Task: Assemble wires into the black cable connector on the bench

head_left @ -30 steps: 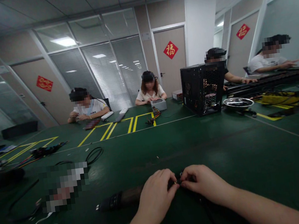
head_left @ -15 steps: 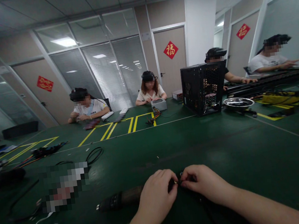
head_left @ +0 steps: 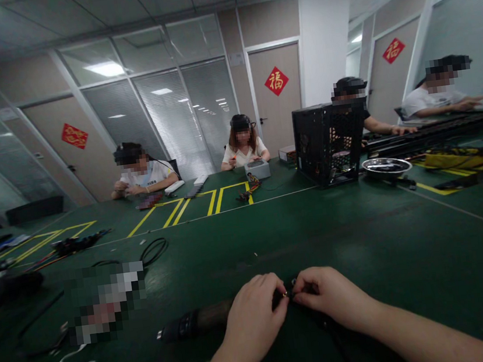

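Note:
My left hand (head_left: 252, 320) and my right hand (head_left: 328, 296) meet at the near edge of the green table (head_left: 363, 236). Both are closed in a pinch on a small black cable connector (head_left: 287, 294) between their fingertips. A dark sleeved cable bundle (head_left: 197, 322) runs left from under my left hand and lies on the table. What lies below my hands is too dark to make out.
A black open computer case (head_left: 329, 144) stands at the back right, with a metal bowl (head_left: 386, 168) beside it. Loose black cables (head_left: 153, 250) and a pixelated item (head_left: 102, 301) lie to the left. Several other people sit along the far side of the table.
My hands have stayed in the same pinch. The person at the far middle has raised a hand.

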`<state>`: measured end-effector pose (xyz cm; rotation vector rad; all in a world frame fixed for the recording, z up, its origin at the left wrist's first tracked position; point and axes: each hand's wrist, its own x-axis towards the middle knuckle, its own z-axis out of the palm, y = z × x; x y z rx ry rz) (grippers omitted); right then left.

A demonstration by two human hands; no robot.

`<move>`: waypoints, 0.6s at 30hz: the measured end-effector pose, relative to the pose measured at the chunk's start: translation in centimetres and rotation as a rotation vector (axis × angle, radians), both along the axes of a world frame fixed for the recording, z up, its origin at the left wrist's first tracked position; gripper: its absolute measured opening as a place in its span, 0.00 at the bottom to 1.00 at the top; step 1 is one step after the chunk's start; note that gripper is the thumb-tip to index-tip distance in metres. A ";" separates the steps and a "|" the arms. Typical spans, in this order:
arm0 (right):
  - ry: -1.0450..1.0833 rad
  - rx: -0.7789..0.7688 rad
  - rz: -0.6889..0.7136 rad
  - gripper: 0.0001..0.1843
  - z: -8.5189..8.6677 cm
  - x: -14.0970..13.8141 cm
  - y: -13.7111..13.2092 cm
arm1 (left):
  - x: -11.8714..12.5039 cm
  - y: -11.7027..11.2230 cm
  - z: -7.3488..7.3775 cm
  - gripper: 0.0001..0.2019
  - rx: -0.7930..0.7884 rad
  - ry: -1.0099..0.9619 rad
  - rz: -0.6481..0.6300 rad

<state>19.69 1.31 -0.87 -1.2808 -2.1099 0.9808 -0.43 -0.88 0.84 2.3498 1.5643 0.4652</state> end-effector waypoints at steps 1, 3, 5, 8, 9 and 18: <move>0.000 0.004 0.001 0.03 0.0 0.0 0.0 | 0.0 0.0 0.0 0.04 0.008 -0.005 -0.002; -0.001 0.009 0.002 0.03 0.0 0.1 0.0 | 0.0 0.0 -0.1 0.04 0.019 -0.016 -0.007; -0.002 0.009 0.005 0.04 0.0 0.1 0.0 | -0.1 0.0 -0.1 0.04 0.025 -0.027 -0.010; 0.002 0.000 0.008 0.03 0.0 0.2 0.0 | -0.1 0.0 -0.2 0.04 0.020 -0.038 -0.013; 0.001 -0.002 0.008 0.03 0.0 0.2 -0.1 | -0.1 0.0 -0.2 0.04 0.018 -0.039 -0.011; -0.010 0.008 0.010 0.03 0.1 0.1 0.1 | 0.0 -0.1 -0.2 0.04 0.010 -0.004 0.005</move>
